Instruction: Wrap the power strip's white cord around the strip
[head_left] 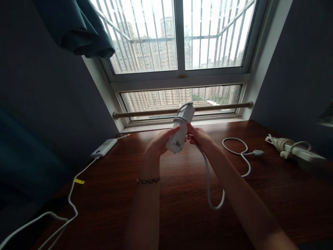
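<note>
Supporting the white power strip is the left hand, at the center of the frame. Its fingers are closed around the lower end, with the thumb along the side. The strip is held above the table, tilted, with its upper end leaning away in front of the horizontal rod. A printed label shows on the lower end.

The white cord is looped around the strip's middle. The right hand is at the strip's right edge; its fingers are drawn narrow, holding the cord beside the loop. Some fingertips are hidden. From this hand the cord hangs in a curve, passes behind the right forearm and ends at a plug on the table, right of center.

Located at the right of the frame: a second strip, wrapped with its own cord. Located at the left: a white power bank with a cable attached, bearing a yellow tag.
</note>
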The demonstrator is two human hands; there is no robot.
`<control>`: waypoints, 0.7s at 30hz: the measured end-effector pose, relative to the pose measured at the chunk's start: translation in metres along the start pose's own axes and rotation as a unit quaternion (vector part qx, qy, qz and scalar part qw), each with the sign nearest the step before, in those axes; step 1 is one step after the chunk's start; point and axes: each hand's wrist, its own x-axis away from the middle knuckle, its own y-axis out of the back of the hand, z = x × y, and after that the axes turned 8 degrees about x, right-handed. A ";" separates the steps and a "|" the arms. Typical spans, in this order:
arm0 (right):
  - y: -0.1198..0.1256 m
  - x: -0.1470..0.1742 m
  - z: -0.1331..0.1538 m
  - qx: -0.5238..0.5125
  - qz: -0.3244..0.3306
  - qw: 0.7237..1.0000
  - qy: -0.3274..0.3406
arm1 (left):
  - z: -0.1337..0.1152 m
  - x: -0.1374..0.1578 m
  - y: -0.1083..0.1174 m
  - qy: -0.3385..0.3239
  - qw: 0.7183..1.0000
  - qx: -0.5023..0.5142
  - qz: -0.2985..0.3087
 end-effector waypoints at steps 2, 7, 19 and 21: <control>0.002 -0.002 -0.001 -0.001 -0.041 0.999 0.034 | 0.003 -0.002 0.002 0.027 0.999 0.012 0.040; 0.006 -0.005 0.001 -0.001 -0.091 0.992 0.083 | 0.007 -0.004 0.004 0.049 0.996 -0.001 0.073; 0.020 0.016 0.010 0.428 0.066 0.897 -0.082 | -0.008 0.000 0.004 -0.169 0.864 -0.301 -0.367; 0.022 0.017 0.014 0.520 0.034 0.852 -0.059 | -0.011 0.004 0.008 -0.178 0.787 -0.397 -0.437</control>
